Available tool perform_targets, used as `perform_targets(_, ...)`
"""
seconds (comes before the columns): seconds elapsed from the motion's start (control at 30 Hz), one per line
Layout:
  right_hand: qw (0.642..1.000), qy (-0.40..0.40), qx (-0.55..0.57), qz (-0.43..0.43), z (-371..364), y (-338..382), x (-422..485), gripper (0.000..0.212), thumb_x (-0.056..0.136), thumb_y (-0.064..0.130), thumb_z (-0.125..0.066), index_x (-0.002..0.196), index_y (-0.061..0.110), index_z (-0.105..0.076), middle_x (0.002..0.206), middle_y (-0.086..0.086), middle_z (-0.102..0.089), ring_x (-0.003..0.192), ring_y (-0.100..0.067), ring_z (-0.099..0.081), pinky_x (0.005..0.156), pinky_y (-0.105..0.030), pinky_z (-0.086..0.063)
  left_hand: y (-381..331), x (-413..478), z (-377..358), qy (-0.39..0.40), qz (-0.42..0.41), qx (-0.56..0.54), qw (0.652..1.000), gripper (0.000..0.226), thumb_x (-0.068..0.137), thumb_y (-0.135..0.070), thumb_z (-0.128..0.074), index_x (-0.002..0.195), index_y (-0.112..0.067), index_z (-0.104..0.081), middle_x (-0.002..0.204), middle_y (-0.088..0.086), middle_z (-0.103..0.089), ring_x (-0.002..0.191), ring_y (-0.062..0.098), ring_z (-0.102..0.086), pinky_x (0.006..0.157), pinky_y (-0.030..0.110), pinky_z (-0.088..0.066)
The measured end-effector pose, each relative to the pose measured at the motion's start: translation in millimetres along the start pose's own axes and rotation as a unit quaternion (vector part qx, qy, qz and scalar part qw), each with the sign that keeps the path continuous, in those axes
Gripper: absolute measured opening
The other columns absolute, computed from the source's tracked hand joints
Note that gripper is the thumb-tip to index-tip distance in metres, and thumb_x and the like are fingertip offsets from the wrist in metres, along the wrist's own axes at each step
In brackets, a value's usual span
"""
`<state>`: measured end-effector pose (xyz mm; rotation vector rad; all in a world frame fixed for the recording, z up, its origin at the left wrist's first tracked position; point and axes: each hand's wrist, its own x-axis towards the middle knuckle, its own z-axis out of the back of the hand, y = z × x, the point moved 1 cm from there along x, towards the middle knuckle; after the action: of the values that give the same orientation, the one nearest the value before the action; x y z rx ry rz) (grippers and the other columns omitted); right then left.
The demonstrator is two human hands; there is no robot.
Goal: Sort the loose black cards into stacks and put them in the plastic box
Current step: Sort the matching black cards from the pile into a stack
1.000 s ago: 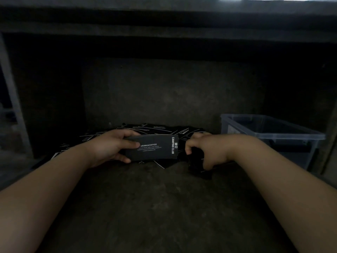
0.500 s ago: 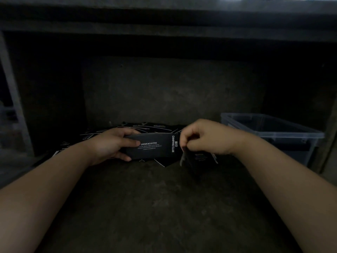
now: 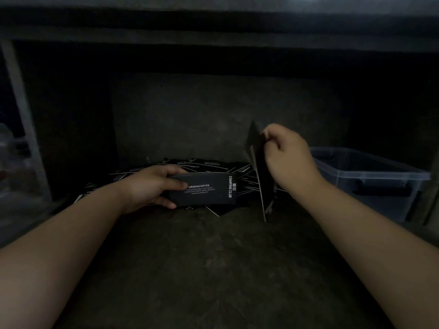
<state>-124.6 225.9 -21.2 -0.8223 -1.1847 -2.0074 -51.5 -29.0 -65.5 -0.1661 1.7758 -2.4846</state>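
My left hand grips a stack of black cards by its left end; the top card reads DRINK&COFFEE and CAMPING CLUB in white. My right hand pinches a few black cards by their upper end, held on edge and hanging nearly upright just right of the stack. Behind both hands a heap of loose black cards lies scattered on the dark floor. The clear plastic box stands at the right, beyond my right hand; its inside is too dark to read.
A dark concrete wall closes the back, under a low ledge. A pale upright post stands at the far left. Bare concrete floor lies between my forearms.
My right hand has lifted cards off the floor, rising up and to the right, and turned them on edge. My left hand and its stack have stayed put.
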Motion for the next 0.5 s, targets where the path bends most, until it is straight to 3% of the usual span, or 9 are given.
perform_targets(0.13,0.973,0.230,-0.033,-0.012,-16,8,-17,0.022,0.086,0.006,-0.059,0.091,0.028,-0.059,0.080,0.014,-0.056,0.070,0.003,-0.054,0.060,-0.016,-0.038,0,-2,1,0.000,-0.001,0.001,1.000,0.024,0.092,-0.011,-0.063,0.114,-0.019,-0.064,0.114,0.009,-0.062,0.098,0.020,-0.062,0.057,0.024,-0.057)
perform_targets(0.2,0.951,0.308,-0.039,-0.006,-20,11,-20,0.026,0.087,0.012,-0.064,0.101,0.033,-0.057,0.091,0.017,-0.053,0.072,0.005,-0.050,0.061,-0.011,-0.034,0,-2,1,0.002,0.000,0.001,1.000,0.024,0.092,-0.010,-0.064,0.114,-0.019,-0.065,0.115,0.010,-0.062,0.099,0.021,-0.063,0.058,0.025,-0.057)
perform_targets(0.3,0.931,0.362,-0.037,-0.019,-18,10,-19,0.037,0.085,0.022,-0.070,0.114,0.037,-0.053,0.103,0.020,-0.049,0.078,0.004,-0.049,0.066,-0.014,-0.035,1,-1,1,0.001,-0.002,0.003,1.000,0.023,0.092,-0.009,-0.063,0.114,-0.019,-0.065,0.114,0.010,-0.063,0.097,0.020,-0.063,0.057,0.024,-0.057)
perform_targets(0.4,0.914,0.398,-0.081,-0.020,-13,9,-18,0.045,0.083,0.030,-0.077,0.122,0.036,-0.055,0.098,0.021,-0.051,0.075,0.002,-0.051,0.063,-0.011,-0.039,0,-1,1,0.005,-0.002,-0.002,1.000,0.022,0.092,-0.010,-0.063,0.112,-0.019,-0.065,0.112,0.009,-0.064,0.094,0.018,-0.063,0.056,0.024,-0.056)
perform_targets(0.5,0.948,0.312,-0.066,-0.011,-9,10,-16,0.036,0.080,0.030,-0.079,0.111,0.038,-0.063,0.095,0.021,-0.059,0.079,0.006,-0.055,0.071,-0.014,-0.042,1,0,2,0.010,-0.001,-0.002,1.000,0.024,0.093,-0.011,-0.063,0.115,-0.019,-0.065,0.115,0.009,-0.063,0.097,0.018,-0.064,0.058,0.024,-0.057)
